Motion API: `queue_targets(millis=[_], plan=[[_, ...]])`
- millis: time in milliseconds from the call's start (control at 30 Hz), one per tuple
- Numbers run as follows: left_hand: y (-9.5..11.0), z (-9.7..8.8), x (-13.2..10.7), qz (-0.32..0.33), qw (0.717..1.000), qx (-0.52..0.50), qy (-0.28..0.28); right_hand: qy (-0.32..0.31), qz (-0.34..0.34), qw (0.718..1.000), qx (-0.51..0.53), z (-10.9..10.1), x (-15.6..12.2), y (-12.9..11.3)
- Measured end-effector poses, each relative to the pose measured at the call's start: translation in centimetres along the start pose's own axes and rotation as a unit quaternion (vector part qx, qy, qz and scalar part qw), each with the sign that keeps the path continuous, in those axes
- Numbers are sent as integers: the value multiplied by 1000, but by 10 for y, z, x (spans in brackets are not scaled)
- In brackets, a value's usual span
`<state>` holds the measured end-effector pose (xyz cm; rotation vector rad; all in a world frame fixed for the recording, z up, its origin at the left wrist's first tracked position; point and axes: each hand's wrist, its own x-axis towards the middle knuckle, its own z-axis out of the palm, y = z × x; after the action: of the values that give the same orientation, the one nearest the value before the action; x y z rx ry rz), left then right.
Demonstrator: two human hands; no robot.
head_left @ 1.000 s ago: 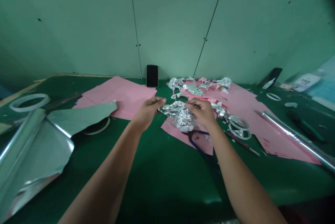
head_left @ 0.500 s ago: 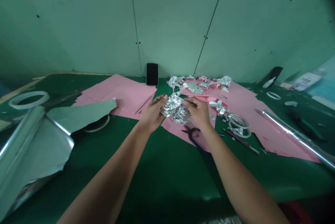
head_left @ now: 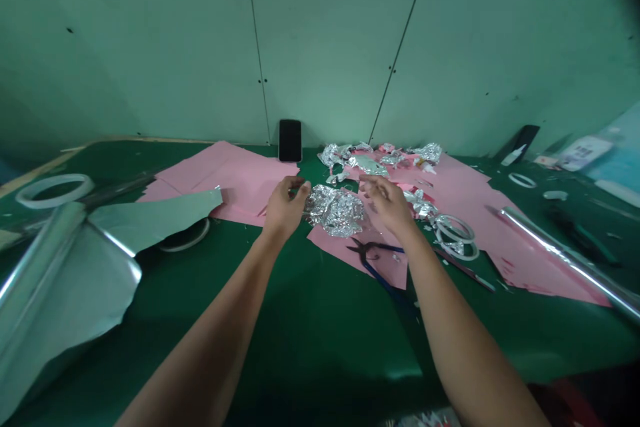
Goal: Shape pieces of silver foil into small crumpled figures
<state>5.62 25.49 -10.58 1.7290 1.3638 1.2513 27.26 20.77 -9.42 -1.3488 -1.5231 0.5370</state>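
Loosely open, left hand point(head_left: 286, 208), right hand point(head_left: 387, 204), beside foil point(head_left: 335, 210)

Room between forearms point(head_left: 345, 340), scissors point(head_left: 369, 251) ahead (blue-handled)

wall: a pale green panelled wall point(head_left: 150, 47) fills the back of the view, its surface smooth and slightly mottled
seams: two thin dark panel seams point(head_left: 257, 47) point(head_left: 400, 47) run down to the table, leaning toward each other at the bottom
fasteners: small black screw holes point(head_left: 263, 81) dot the panels in pairs beside the seams
table: a dark green work table point(head_left: 320, 360) with a glossy top meets the wall along its back edge
edging: a pale wooden strip point(head_left: 45, 170) borders the table at the back left
right side: a pale blue surface point(head_left: 623, 154) sits beyond the table, too blurred to identify
light: dim and even, with a soft sheen on the tabletop and darkness in the top right corner
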Motion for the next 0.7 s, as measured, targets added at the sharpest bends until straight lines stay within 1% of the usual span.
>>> queue_targets(millis=[133,200,233,300,400,467,533,600,700], plan=[[6,4,-6,85,995,34,27,20,-16,999,-34,-7,2,5],[5,4,-7,100,994,34,37,37,-17,998,-40,-8,3,8],[4,4,-6,93,994,26,43,44,-17,998,-42,-8,3,9],[-3,3,-3,52,997,6,50,45,-16,998,-46,-9,3,10],[-17,2,4,-20,998,-6,58,22,-14,998,-51,-6,2,11],[-25,1,7,-52,996,-24,62,1,-19,999,-35,0,1,10],[-28,0,9,-66,995,-31,61,-28,-16,999,-15,11,0,9],[-27,1,8,-61,996,-13,57,-42,-7,999,-7,22,-1,8],[-20,3,6,-46,998,-15,50,-12,2,1000,3,30,-1,6]])
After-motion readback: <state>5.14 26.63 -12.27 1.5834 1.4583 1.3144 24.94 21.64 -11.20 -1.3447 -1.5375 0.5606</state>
